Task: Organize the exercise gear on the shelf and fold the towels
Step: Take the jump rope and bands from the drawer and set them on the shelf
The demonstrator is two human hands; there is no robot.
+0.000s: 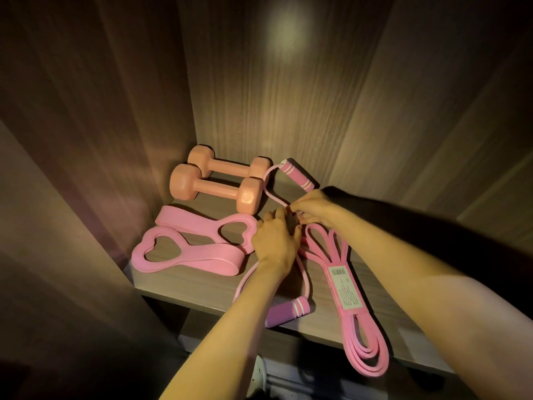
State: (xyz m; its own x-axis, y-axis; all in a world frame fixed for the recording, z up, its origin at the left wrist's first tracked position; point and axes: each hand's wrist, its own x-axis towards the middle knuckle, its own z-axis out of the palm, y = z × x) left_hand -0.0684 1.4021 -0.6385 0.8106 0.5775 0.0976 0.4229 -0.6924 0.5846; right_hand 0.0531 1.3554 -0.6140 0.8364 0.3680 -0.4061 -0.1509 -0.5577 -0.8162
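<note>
On a wood-grain shelf point(202, 284), the left hand point(275, 241) and right hand point(313, 207) meet at centre, fingers curled, pinching the thin pink jump rope point(297, 176); its striped foam handles point(288, 311) lie at 12 and 6 o'clock, smooth hex-ended dumbbells point(213, 186) at 10.

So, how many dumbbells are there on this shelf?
2. The back dumbbell lies farthest in, at the left; the front dumbbell lies just before it, parallel. None seems hidden.
</note>
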